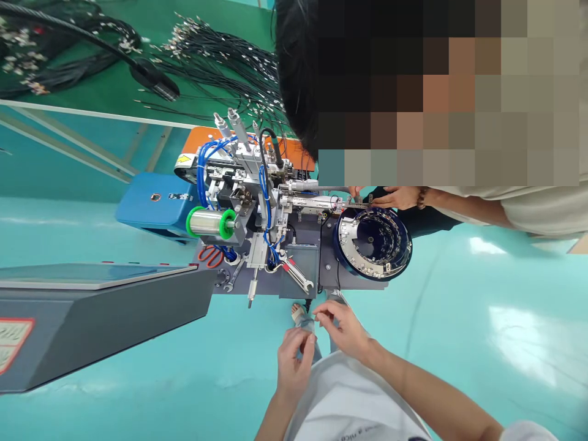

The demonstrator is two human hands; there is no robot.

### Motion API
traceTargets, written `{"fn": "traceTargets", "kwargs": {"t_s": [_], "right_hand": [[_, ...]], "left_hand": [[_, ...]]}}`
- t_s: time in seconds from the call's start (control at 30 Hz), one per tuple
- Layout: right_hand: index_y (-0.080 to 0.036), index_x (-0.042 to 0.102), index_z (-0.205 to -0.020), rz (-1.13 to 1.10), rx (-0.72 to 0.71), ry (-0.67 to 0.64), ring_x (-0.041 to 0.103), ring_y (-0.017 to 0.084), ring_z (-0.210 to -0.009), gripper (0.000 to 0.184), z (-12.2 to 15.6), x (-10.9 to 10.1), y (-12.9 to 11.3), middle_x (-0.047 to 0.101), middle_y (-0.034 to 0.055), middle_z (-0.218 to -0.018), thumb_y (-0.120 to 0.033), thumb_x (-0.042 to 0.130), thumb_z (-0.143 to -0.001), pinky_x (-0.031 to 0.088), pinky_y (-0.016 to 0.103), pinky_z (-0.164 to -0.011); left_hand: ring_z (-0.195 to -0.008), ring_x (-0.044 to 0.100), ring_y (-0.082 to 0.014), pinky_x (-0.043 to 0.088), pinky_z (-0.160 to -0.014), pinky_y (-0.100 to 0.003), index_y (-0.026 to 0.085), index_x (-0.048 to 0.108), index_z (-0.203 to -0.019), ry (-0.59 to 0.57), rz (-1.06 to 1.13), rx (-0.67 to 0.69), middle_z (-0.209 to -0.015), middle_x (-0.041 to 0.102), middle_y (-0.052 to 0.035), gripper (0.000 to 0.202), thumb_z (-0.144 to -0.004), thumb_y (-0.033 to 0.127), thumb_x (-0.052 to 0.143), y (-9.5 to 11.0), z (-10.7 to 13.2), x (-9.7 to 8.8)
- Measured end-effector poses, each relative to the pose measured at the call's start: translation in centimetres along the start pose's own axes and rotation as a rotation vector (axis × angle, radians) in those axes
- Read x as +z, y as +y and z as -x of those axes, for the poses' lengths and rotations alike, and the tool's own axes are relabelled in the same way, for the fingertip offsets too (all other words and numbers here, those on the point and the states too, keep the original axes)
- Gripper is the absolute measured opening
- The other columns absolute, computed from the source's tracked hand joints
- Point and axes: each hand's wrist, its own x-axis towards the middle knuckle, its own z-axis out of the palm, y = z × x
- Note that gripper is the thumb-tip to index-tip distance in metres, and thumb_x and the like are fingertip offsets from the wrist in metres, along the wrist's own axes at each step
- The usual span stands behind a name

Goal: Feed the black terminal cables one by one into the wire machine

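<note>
My left hand [296, 361] is held in front of my body with thumb and fingertips brought together. Just to its right, my right hand [344, 329] has its fingers curled and pinched towards the left one. Whatever sits between the fingertips of either hand is too small to make out. Both hands hover short of the front edge of a bench machine, apart from it. Nearest to them on the machine base are red-handled wrenches [297, 274] and a grey metal box [298, 257]. A dark blue vibratory bowl feeder [342, 245] stands beyond my right hand.
A co-worker's hands [397, 198] touch the feeder track [316, 202]. A wire spool [209, 222] with green flanges and orange scissors [211, 256] lie left. A grey monitor housing [114, 324] juts in. Bundled black cables [225, 61] cover the green table [151, 24]. A blue stool-like box [151, 205] stands behind.
</note>
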Motion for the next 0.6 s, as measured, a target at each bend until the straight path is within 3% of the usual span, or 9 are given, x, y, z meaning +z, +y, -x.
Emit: {"fn": "traceTargets", "kwargs": {"t_s": [0.37, 0.47, 0.53, 0.6], "right_hand": [[-0.022, 0.068, -0.104, -0.019, 0.015, 0.006, 0.065, 0.016, -0.082, 0.023, 0.0, 0.1, -0.2, 0.070, 0.0050, -0.094, -0.035, 0.049, -0.099, 0.049, 0.029, -0.068], [-0.022, 0.070, -0.101, -0.115, 0.054, 0.011, 0.064, 0.017, -0.081, 0.023, 0.1, 0.2, 0.5, 0.070, 0.0045, -0.092, -0.038, 0.055, -0.096, 0.049, 0.030, -0.072], [-0.021, 0.072, -0.094, -0.251, 0.178, 0.119, 0.064, 0.018, -0.078, 0.023, 0.4, -0.4, 2.1, 0.070, 0.0041, -0.088, -0.043, 0.066, -0.087, 0.050, 0.031, -0.074], [-0.020, 0.070, -0.087, -0.367, 0.346, 0.357, 0.063, 0.019, -0.076, 0.031, 1.0, -2.0, 4.6, 0.069, 0.0037, -0.083, -0.048, 0.077, -0.075, 0.050, 0.032, -0.074]], "left_hand": [[-0.072, 0.051, -0.0149, 0.041, -0.071, -0.028, 0.019, 0.051, -0.069, -0.004, 0.018, 0.002, -0.068, 0.056, -0.0007, 0.028, -0.096, 0.027, 0.051, -0.1, 0.0, 0.0], [-0.073, 0.051, -0.0156, 0.041, -0.071, -0.029, 0.019, 0.054, -0.069, -0.008, 0.022, -0.020, -0.068, 0.056, -0.0013, 0.030, -0.096, 0.029, 0.052, -0.1, 0.3, -0.1], [-0.074, 0.052, -0.0164, 0.042, -0.073, -0.030, 0.019, 0.058, -0.071, -0.021, 0.044, -0.056, -0.070, 0.057, -0.0020, 0.030, -0.097, 0.033, 0.051, -0.2, 0.1, 0.0], [-0.082, 0.058, -0.0180, 0.045, -0.078, -0.031, 0.020, 0.065, -0.082, -0.048, 0.123, -0.118, -0.080, 0.063, -0.0043, 0.029, -0.097, 0.039, 0.050, -0.3, -1.2, 0.9]]}}
